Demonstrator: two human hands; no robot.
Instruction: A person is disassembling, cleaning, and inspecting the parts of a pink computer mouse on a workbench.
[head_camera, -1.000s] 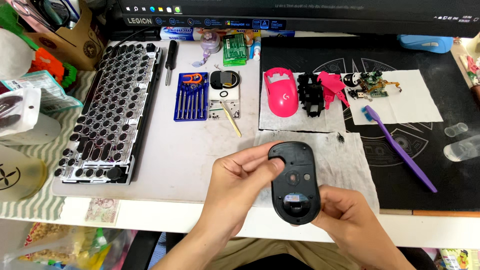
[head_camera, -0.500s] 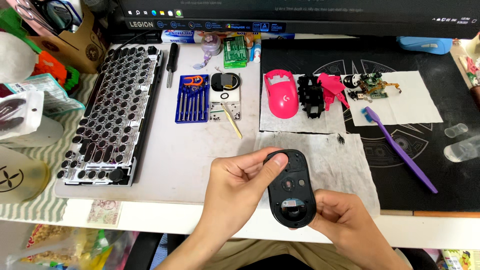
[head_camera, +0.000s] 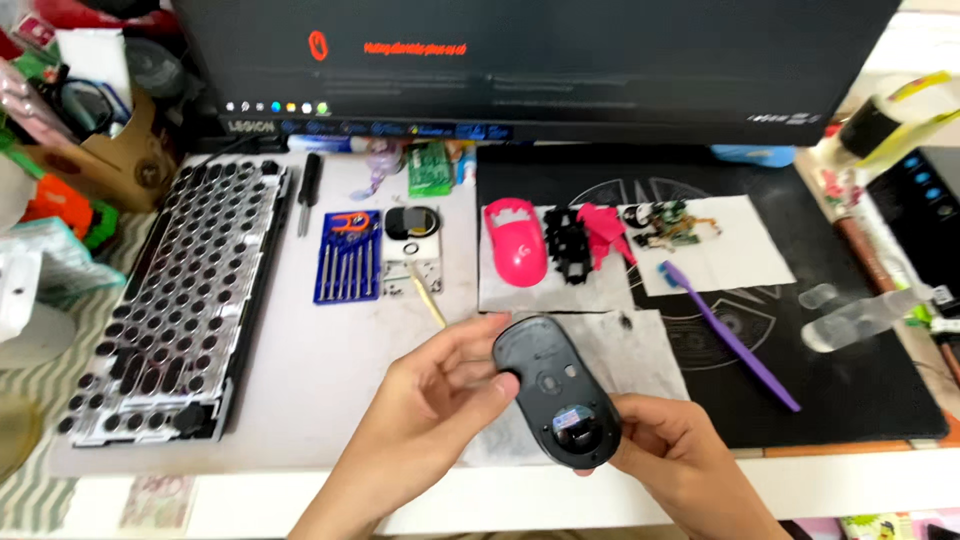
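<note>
I hold a black computer mouse (head_camera: 556, 392) upside down over the front of the desk, its underside facing me. My left hand (head_camera: 440, 395) grips its far left side, with the thumb pressed on the underside. My right hand (head_camera: 668, 452) supports its near end from below and to the right. Under the mouse lies a grey smudged paper towel (head_camera: 640, 350).
A pink mouse shell (head_camera: 516, 242) and loose black and pink parts (head_camera: 585, 240) lie on white paper behind. A purple toothbrush (head_camera: 728, 335) lies on the black mat (head_camera: 860, 390). A blue screwdriver set (head_camera: 347, 257) and a keyboard without keycaps (head_camera: 175, 305) are at left; a monitor (head_camera: 540, 60) stands behind.
The view has tilted up, showing more of the monitor. The mouse has turned slightly in my hands, its near end now further right, and my left thumb presses its underside.
</note>
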